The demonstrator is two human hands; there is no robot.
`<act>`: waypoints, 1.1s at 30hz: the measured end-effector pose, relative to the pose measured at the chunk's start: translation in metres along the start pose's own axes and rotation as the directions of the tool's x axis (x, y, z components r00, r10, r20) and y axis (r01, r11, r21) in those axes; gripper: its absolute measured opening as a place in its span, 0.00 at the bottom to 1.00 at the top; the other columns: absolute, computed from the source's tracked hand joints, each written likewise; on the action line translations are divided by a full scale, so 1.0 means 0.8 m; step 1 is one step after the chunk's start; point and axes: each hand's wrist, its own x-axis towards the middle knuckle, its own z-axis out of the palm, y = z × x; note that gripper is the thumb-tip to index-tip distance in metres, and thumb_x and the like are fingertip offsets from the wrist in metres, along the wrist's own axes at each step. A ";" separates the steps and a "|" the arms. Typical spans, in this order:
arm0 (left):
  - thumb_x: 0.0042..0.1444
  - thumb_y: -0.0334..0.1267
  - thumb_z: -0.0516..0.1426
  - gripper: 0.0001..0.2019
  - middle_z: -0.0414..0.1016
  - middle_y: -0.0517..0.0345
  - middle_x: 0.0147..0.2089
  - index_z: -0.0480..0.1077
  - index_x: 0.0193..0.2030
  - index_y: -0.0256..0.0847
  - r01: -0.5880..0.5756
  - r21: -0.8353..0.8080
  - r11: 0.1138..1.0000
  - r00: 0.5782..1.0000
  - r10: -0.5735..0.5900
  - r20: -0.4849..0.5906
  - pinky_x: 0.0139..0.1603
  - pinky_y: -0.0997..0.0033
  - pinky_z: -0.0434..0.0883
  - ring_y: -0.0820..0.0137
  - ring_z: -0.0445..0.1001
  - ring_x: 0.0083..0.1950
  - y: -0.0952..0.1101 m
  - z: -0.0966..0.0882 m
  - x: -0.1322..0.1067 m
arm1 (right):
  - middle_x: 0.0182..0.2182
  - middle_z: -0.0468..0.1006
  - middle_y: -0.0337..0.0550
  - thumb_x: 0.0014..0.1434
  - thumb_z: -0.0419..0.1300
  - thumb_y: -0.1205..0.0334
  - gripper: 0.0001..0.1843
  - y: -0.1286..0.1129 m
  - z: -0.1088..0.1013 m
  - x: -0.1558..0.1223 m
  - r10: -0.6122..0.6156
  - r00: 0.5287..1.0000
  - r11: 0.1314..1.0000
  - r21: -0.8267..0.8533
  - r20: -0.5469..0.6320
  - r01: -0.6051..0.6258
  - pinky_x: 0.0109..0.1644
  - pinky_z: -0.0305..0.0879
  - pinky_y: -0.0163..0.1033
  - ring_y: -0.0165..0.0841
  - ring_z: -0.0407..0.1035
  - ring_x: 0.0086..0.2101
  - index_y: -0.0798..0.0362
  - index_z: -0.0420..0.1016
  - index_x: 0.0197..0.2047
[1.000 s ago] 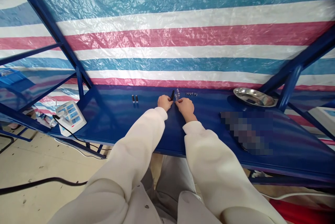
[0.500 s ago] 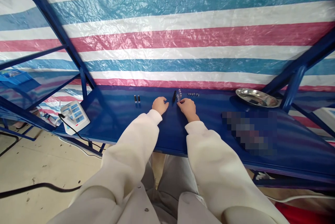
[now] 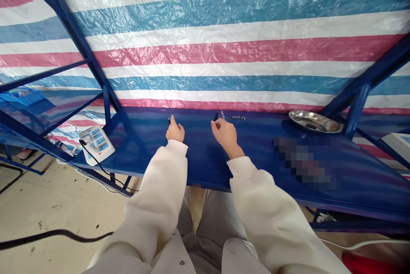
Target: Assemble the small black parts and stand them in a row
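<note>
The left hand (image 3: 174,132) reaches over the blue counter (image 3: 205,158) with its index finger stretched forward and its thumb held apart. From my feed I see a dark cylinder (image 3: 168,121) just beside that finger, on its left, partly hidden, so I can't say whether the hand grips it. Well to its right, the right hand (image 3: 226,134) has thumb and fingertips drawn together; I can't make out whether anything is pinched there.

Just beyond the right fingertips lie the black pieces (image 3: 216,116). The clear pieces (image 3: 222,115) come next on their right, and the metallic pieces (image 3: 238,118) sit farther right of that hand. I judge the sorting by kind as done, since each kind has its own group. I see no parts joined together; what is left beyond that, I can't read from here.

As for direction, the cylinder's visible end points away from the left hand, and its long axis seems to run forward or upward; I can't settle upright or lying. The black and clear groups appear to stretch away from the right hand, while the metallic row runs sideways. A steel tray (image 3: 315,121) sits well right of the right hand.
</note>
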 end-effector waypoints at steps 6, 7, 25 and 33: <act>0.52 0.32 0.54 0.25 0.75 0.45 0.40 0.59 0.58 0.41 0.038 -0.052 0.998 0.999 -0.038 -0.009 0.48 0.60 0.65 0.57 0.74 0.45 -0.004 0.005 0.007 | 0.23 0.72 0.40 0.60 0.46 0.50 0.18 0.002 0.022 -0.021 -0.300 0.948 0.940 0.204 0.108 0.274 0.32 0.57 0.33 0.30 0.65 0.25 0.51 0.69 0.29; 0.52 0.32 0.54 0.24 0.75 0.45 0.41 0.60 0.57 0.42 0.035 -0.044 0.998 0.999 -0.036 -0.009 0.48 0.61 0.65 0.57 0.74 0.45 -0.004 0.005 0.008 | 0.22 0.72 0.40 0.60 0.46 0.50 0.18 0.004 0.024 -0.022 -0.299 0.949 0.938 0.217 0.104 0.271 0.32 0.57 0.33 0.30 0.65 0.25 0.51 0.69 0.29; 0.44 0.39 0.61 0.15 0.64 0.70 0.20 0.55 0.27 0.40 0.060 -0.699 0.713 0.862 0.316 0.397 0.16 0.80 0.55 0.82 0.59 0.13 0.010 0.028 -0.014 | 0.25 0.71 0.39 0.60 0.38 0.41 0.25 0.011 0.034 -0.018 -0.097 0.989 0.848 0.530 0.111 0.024 0.35 0.62 0.35 0.30 0.66 0.26 0.51 0.64 0.33; 0.44 0.44 0.62 0.19 0.68 0.69 0.22 0.53 0.28 0.40 0.099 -0.746 0.659 0.760 0.434 0.484 0.14 0.81 0.56 0.83 0.60 0.12 0.013 0.033 -0.023 | 0.18 0.66 0.39 0.59 0.36 0.38 0.29 0.012 0.031 -0.017 -0.086 0.996 0.858 0.510 0.028 0.060 0.32 0.60 0.34 0.29 0.61 0.23 0.51 0.58 0.21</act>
